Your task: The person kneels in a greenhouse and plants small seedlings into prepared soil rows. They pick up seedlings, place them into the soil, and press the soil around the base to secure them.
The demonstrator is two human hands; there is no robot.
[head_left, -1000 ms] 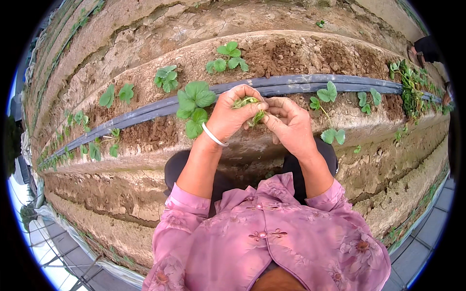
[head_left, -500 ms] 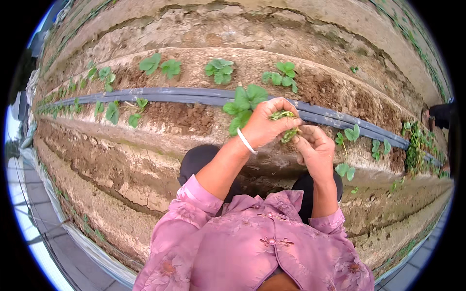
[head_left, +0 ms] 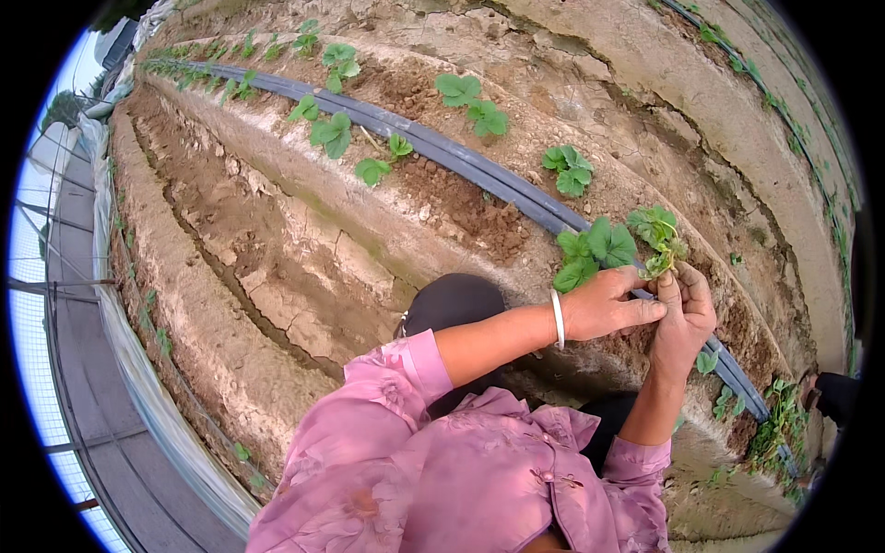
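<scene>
I saw both hands up over the ridge w/ a seedling [head_left: 656, 238] between them. Right hand [head_left: 684, 318] had fingers closed round its stem, leaves sticking out above the fingertips. Left hand [head_left: 604, 304], w/ a white bangle [head_left: 558, 319] at the wrist, had fingers curled together, tips touching the right hand's. Seedling sat just beside a planted one [head_left: 590, 253], next to the black drip hose [head_left: 479, 175] along the ridge [head_left: 387, 221].
</scene>
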